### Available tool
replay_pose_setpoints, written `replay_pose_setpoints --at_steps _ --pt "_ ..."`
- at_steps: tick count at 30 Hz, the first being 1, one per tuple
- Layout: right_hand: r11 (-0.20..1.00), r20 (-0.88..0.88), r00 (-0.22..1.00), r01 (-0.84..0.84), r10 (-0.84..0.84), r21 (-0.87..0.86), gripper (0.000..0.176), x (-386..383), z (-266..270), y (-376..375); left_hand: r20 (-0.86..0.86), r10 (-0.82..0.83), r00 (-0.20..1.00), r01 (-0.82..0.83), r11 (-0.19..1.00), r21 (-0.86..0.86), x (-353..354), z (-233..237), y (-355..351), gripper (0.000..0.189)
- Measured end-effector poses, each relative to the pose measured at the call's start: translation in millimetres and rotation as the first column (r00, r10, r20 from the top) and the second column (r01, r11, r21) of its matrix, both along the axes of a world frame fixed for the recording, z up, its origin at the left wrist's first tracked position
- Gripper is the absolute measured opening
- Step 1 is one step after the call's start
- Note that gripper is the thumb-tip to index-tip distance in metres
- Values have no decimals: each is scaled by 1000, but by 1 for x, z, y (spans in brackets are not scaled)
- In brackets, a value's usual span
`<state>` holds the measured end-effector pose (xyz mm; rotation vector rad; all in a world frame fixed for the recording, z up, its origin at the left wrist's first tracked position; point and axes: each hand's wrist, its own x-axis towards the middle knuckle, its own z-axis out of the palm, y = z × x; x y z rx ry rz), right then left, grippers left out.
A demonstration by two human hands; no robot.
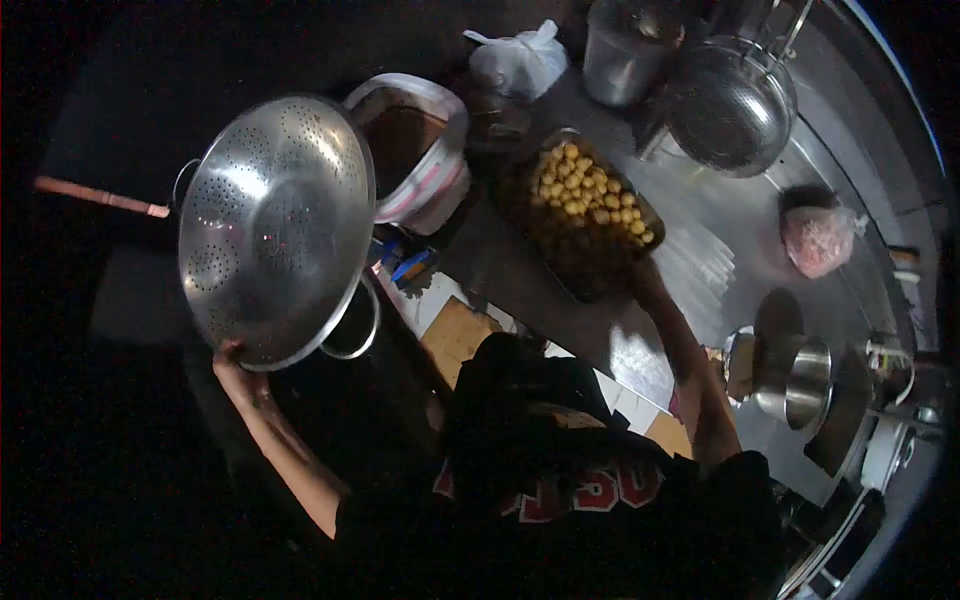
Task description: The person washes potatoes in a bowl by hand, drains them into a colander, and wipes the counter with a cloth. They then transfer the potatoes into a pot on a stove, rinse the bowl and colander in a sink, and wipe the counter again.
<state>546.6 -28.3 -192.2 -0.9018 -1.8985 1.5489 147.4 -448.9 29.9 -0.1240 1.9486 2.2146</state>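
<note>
A large steel colander (280,230) stands tilted at the left, its hollow side facing me. My left hand (238,368) is closed on its lower rim, and a loop handle hangs at the right of that rim. To the right, a dark rectangular tray (583,292) holds many small round yellow balls (585,190), heaped toward its far end; the near end is in shadow. My right hand (643,278) is closed at the tray's near right edge, its fingers partly lost in the dark.
Behind the colander is a bag-lined bucket (440,150) with brown contents. A tied white bag (525,60), a clear container (620,60) and a strainer (730,110) are at the back. A bag of pink stuff (820,240) and steel bowls (805,385) are at the right.
</note>
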Motion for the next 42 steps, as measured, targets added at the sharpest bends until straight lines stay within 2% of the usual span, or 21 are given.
replay_pose_setpoints --at_steps 1,3,6,9,10,13,15,18,21,23,24,25,26,27,28,31,34,36,37,39,42 --pt "973 118 993 47 -21 -227 51 3 45 -10 13 -9 1000 9 999 46 1 3 -1 32" --pt "897 242 970 114 -8 -428 52 5 65 -21 -15 -77 997 78 993 92 -6 -3 -6 38" --pt "993 -75 992 -106 102 -58 49 14 47 -27 38 -28 999 23 990 138 -7 -4 -10 39" --pt "979 37 995 -89 98 -185 40 35 12 -25 17 25 1000 -27 989 145 5 -4 -9 37" --pt "940 36 995 -79 96 -332 37 49 -43 -16 15 28 999 -30 989 146 5 -4 -12 37" --pt "901 147 895 -394 421 -181 50 62 -30 -4 48 33 998 -38 993 111 10 -10 -33 36" --pt "949 158 964 -244 214 201 55 43 -34 -30 47 38 998 -43 993 109 9 -11 -49 37" --pt "969 110 973 -182 202 -168 39 23 -29 -37 -17 40 999 -37 987 154 9 -3 -63 35" --pt "858 215 975 -153 51 490 18 -25 37 -44 -92 85 992 -73 990 124 5 5 -61 34" --pt "966 141 990 -49 14 253 14 -51 23 -34 -48 135 990 -128 982 138 9 13 -49 35" --pt "968 205 969 -177 140 177 18 -69 46 -33 -2 179 984 -177 973 146 6 16 -47 35" --pt "979 143 969 -196 201 -51 27 -94 45 -26 -3 181 983 -179 973 146 -1 10 -52 35" --pt "942 85 971 -194 224 -272 37 -119 45 -20 -21 142 990 -138 980 141 -9 2 -60 35" --pt "783 -61 991 -131 118 -608 39 -153 34 -8 -41 104 994 -98 985 139 -18 -2 -65 35" --pt "746 -114 989 -147 95 -649 35 -182 25 -3 -43 109 993 -102 985 140 -22 -2 -64 35" --pt "792 -256 956 -268 146 -549 29 -273 -17 18 -9 215 977 -213 972 102 -32 0 -51 33" --pt "883 -338 876 -424 344 -200 35 -367 -103 47 -30 173 984 -171 983 63 -39 0 -44 33" --pt "858 -141 847 -504 513 97 43 -404 -92 34 13 131 991 -131 984 120 -39 8 -38 36" --pt "860 -179 844 -474 505 188 42 -408 -68 23 -35 163 986 -161 985 54 -48 -6 -56 38" --pt "857 -221 838 -440 500 269 43 -418 -35 11 -18 176 984 -175 984 39 -42 1 -47 38" --pt "875 -232 843 -469 484 120 43 -428 -34 13 12 200 980 -200 979 28 -45 1 -47 39"
